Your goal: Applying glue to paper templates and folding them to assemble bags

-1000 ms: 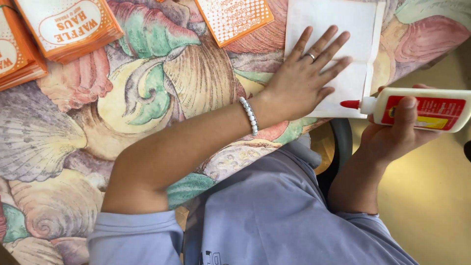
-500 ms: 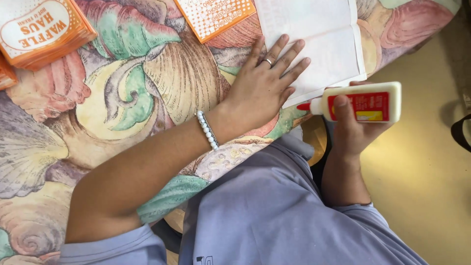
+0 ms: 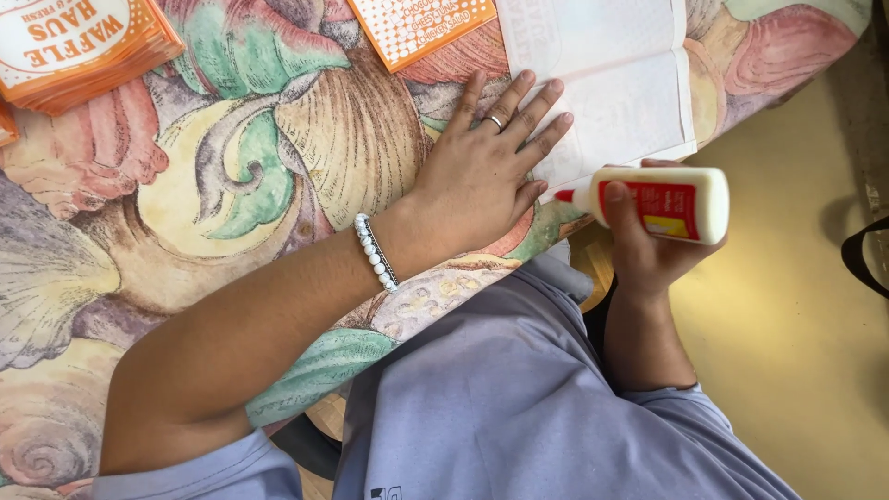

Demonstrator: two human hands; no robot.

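White glue bottle [image 3: 659,202] with red tip, centre right of frame, held in right hand [image 3: 648,250], fingers wrapped around it; tip at white sheet [image 3: 611,83] edge. Left hand [image 3: 482,171] lies flat, fingers spread on sheet and shell-patterned table [image 3: 231,185]. Orange packets [image 3: 83,46] upper left.

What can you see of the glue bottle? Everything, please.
The glue bottle is white, plastic-looking, with a red label bearing a small yellow patch and a red tip at its left end. It lies about level, tip pointing left at the near edge of the white sheet; whether the tip touches the sheet is unclear. The right hand grips it from below, thumb on the label, just off the table edge. The cap's state cannot be told.
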